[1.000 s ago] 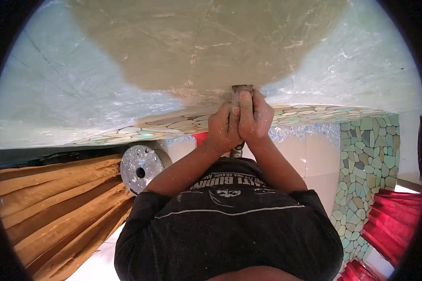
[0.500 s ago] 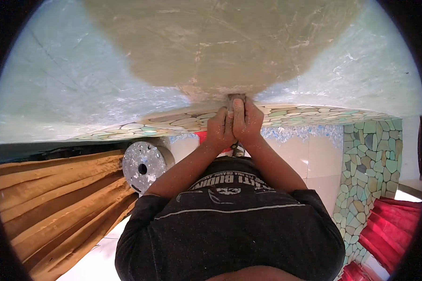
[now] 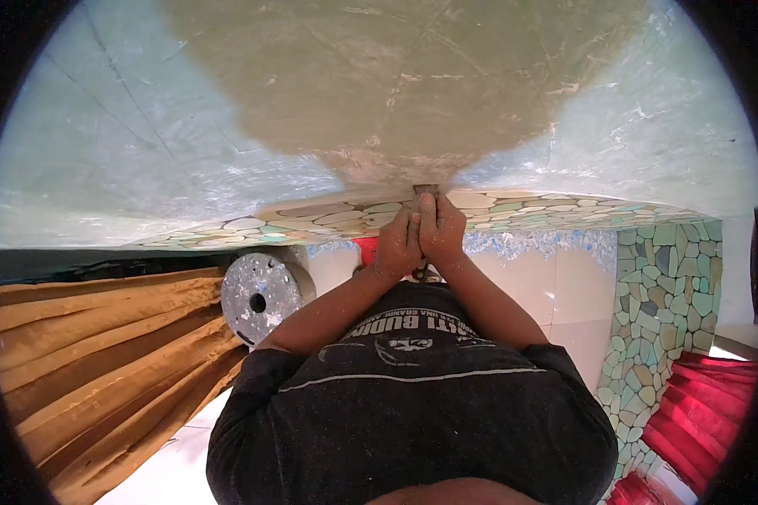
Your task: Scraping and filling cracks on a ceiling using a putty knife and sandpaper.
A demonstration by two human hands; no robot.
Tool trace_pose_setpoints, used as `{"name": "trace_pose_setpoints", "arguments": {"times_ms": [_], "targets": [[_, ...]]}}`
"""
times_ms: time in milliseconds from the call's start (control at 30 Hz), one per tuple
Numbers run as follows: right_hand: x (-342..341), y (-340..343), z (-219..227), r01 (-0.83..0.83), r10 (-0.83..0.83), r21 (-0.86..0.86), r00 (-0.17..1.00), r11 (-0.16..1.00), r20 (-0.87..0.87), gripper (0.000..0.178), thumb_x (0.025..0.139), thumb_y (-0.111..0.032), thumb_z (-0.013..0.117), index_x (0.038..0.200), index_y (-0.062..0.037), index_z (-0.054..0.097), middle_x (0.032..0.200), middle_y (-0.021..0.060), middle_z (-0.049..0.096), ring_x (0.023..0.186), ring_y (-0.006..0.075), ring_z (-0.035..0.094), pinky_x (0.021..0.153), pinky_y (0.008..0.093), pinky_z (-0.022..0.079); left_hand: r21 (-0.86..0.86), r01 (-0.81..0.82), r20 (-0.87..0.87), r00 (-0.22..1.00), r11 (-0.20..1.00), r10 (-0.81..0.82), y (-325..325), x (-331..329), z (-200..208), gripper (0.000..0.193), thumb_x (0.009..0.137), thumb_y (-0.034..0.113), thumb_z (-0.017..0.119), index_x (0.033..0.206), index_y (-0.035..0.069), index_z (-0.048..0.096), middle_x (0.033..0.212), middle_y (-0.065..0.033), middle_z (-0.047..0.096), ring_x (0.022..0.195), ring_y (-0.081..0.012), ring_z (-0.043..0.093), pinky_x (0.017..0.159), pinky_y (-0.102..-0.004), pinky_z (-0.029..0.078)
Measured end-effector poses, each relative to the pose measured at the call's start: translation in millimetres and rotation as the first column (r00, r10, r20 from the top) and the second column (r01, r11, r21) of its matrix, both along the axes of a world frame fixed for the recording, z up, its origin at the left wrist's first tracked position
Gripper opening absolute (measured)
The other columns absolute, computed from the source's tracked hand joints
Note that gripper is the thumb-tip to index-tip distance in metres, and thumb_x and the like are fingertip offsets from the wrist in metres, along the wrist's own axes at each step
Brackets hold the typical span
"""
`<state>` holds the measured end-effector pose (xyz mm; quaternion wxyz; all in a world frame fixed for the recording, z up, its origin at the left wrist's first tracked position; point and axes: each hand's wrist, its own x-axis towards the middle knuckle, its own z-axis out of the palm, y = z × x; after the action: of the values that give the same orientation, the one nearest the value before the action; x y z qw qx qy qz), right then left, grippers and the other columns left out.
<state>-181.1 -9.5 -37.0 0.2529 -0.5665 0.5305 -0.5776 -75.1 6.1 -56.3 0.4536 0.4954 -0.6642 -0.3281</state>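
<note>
At the far left we see an orange-brown curtain (image 3: 118, 337) hanging in deep folds, and just beside it a grey disc (image 3: 242, 284) with a central hole and white spatters, near the wall's lower edge. Next comes our left hand (image 3: 398, 244), dusty and curled closed around a flat scraper (image 3: 426, 189). The scraper is near the bottom edge of the pale green wall (image 3: 370, 109), about midway along, its blade end toward the band of flat stones (image 3: 556, 204) on that edge; we cannot tell whether the blade touches. Our right hand (image 3: 444, 229) presses against the left and grips the same scraper, thumb laid along it. Farther right, blue and white flakes (image 3: 556, 242) lie along the tiled floor's (image 3: 522, 290) wall-side edge, then a greenish stone strip (image 3: 648, 311), and red cloth (image 3: 703, 412) at the far right.
</note>
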Motion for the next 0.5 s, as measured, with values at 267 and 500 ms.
{"name": "trace_pose_setpoints", "arguments": {"times_ms": [267, 500], "targets": [[3.3, -8.5, 25.7, -0.008, 0.012, -0.045, 0.996, 0.999, 0.088, 0.028, 0.097, -0.022, 0.055, 0.082, 0.0009, 0.060, 0.068, 0.0201, 0.060, 0.057, 0.0316, 0.060, 0.055, 0.0384, 0.047, -0.031, -0.006, -0.057, 0.998, 1.000, 0.004, -8.5, 0.9, 30.3, 0.025, 0.101, 0.025, 0.044, 0.090, 0.003, 0.052, 0.070, -0.0247, 0.057, 0.064, -0.0471, 0.058, 0.055, -0.0486, 0.044], [7.9, -2.8, 6.8, 0.013, -0.023, 0.099, 0.995, 0.995, 0.101, 0.028, 0.097, -0.021, 0.055, 0.079, 0.0004, 0.058, 0.068, 0.0203, 0.059, 0.058, 0.0337, 0.060, 0.056, 0.0375, 0.047, -0.042, 0.010, 0.007, 1.000, 0.999, -0.010, -5.6, 4.2, 9.3, 0.026, 0.101, 0.025, 0.044, 0.089, 0.003, 0.050, 0.067, -0.0242, 0.055, 0.062, -0.0469, 0.057, 0.053, -0.0479, 0.043]]}}
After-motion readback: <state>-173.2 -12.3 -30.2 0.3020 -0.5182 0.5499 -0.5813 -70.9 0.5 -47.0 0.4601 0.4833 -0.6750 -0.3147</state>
